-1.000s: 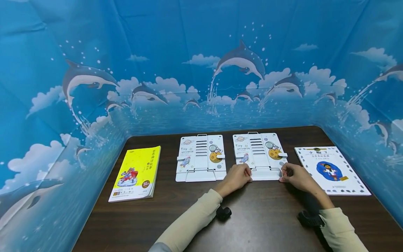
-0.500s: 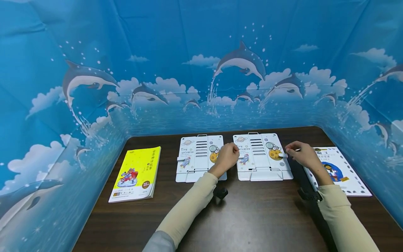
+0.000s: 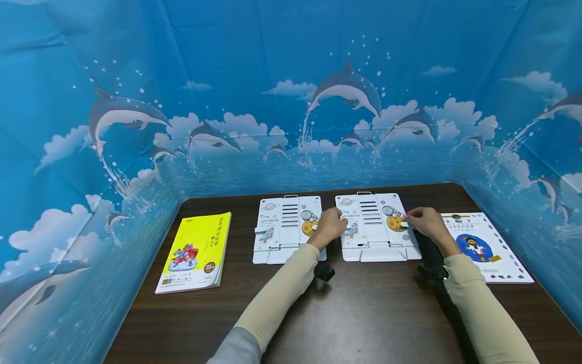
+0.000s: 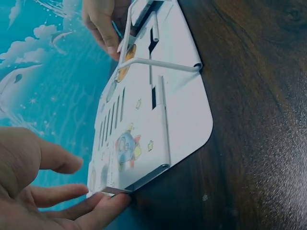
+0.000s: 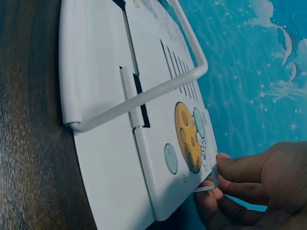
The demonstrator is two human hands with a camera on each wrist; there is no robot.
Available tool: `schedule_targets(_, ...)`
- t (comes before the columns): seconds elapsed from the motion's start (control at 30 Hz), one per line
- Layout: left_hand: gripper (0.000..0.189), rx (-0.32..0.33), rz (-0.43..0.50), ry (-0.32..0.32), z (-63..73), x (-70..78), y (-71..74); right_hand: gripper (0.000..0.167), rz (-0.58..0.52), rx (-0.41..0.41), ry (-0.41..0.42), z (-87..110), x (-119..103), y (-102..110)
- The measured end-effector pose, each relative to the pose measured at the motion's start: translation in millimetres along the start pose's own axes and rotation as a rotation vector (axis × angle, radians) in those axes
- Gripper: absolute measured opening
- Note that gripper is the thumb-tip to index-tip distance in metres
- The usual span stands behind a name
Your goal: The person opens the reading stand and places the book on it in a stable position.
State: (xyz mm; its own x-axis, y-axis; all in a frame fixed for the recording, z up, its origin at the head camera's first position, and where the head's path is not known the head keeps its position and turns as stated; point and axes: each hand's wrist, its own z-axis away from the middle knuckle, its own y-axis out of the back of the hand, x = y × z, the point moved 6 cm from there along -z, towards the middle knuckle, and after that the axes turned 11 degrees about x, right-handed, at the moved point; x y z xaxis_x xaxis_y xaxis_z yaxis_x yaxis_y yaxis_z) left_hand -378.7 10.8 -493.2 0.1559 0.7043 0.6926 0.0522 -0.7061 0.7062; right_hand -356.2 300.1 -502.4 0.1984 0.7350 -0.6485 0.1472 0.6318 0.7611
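Right grip (image 3: 429, 224) pinching clip (image 5: 206, 189), left grip (image 3: 328, 227) loose, bookstand (image 3: 376, 230) pointing away, wire bracket (image 5: 139, 98) nearest

The head view is bright and even, with a soft glare on the bench (image 3: 359, 328) at lower centre and a dark shadow beside the right sleeve (image 3: 486, 303). Wide-angle distortion splays the lower corners. The left-wrist view is bluish, with grainy glare at lower right and soft print on the white stand (image 4: 187, 115). In the right-wrist view, the fingers (image 5: 244, 190) are dim and shade darkens the stand's bottom.
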Motion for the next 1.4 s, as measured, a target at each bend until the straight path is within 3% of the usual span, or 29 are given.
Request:
schedule_targets(0.07,0.014,0.002,-0.001,0.008,1.1,-2.2,-2.7,0.042,-0.01,-0.002,-0.019,-0.2,2.8,-1.5)
schedule_targets(0.13,0.021,-0.015,0.035,0.037,2.0,-2.9,-2.6,0.041,-0.013,-0.006,-0.014,-1.5,5.1,-1.9)
schedule_targets(0.27,0.043,0.041,0.098,0.048,-14.6,-29.8,-27.0,0.041,-0.015,-0.015,0.005,-4.3,5.6,-0.3)
schedule_targets(0.37,0.045,0.053,0.118,0.073,-16.2,-35.3,-28.9,0.039,-0.018,-0.03,0.002,-5.7,4.3,-0.9)
schedule_targets(0.53,0.016,0.031,0.145,0.146,3.1,-13.5,-1.3,0.036,-0.023,-0.037,-0.023,-7.6,2.9,-4.3)
schedule_targets(0.67,0.033,0.052,0.125,0.145,10.1,-4.9,8.1,0.036,-0.039,-0.024,-0.046,-6.7,2.4,-5.2)
schedule_targets(0.93,0.034,0.144,0.195,0.145,9.3,-1.1,17.8,0.035,-0.103,0.032,-0.065,-1.2,-0.1,3.3)
schedule_targets(1.17,0.031,0.204,0.221,0.086,4.0,4.6,24.7,0.045,-0.166,0.066,-0.035,6.0,-8.6,15.2)
schedule_targets(1.4,0.023,0.205,0.292,0.025,3.8,7.9,27.3,0.05,-0.27,0.208,0.051,11.4,-23.6,28.6)
